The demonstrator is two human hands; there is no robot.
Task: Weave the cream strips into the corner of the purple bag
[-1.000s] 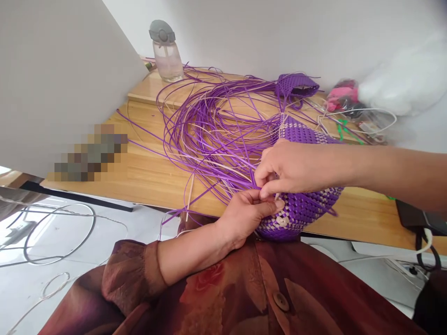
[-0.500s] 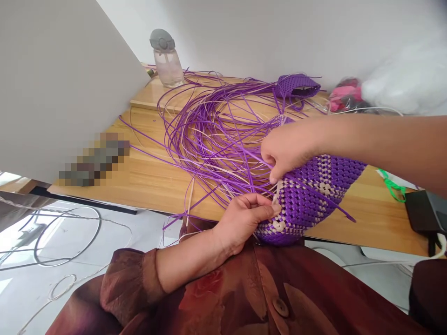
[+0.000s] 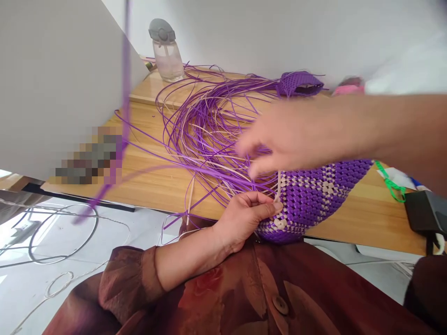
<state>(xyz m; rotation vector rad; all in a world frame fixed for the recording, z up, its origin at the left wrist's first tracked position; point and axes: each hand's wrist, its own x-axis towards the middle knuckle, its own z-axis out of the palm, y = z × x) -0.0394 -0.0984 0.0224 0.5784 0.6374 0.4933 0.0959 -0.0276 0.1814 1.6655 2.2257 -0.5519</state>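
Note:
A woven basket of purple and cream plastic strips rests at the table's front edge, close to my body. Its left edge is pinched between the thumb and fingers of my left hand, where a cream strip stands up. Blurred by motion, my right hand hangs over the loose strips, thumb and fingers apart, and hides the upper part of the weave. A long purple strip swings in the air at the left, also blurred.
A clear bottle with a grey lid stands at the back left. Behind the strips lies a small purple woven piece. At the right are a green cord and a black box. Wire coils lie lower left.
My right hand has left the weave's upper edge, moving left and up, and its fingers have parted. A purple strip that crossed the weave has swung to the left. My left hand keeps its pinch.

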